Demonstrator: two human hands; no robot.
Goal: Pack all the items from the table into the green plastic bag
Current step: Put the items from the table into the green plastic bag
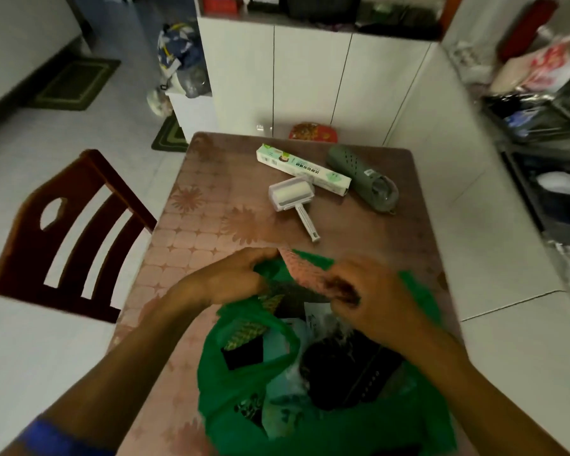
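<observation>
The green plastic bag stands open at the near edge of the table, with dark and patterned items inside. Both hands hold a pink patterned packet over the bag's mouth: my left hand grips its left end, my right hand pinches its right end. Farther back on the table lie a white lint roller, a long white and green box and a grey-green perforated bottle-shaped case on its side.
A dark wooden chair stands at the table's left. White cabinets rise behind the table, with a red packet on the floor at their foot. Shelving with bags is at the right.
</observation>
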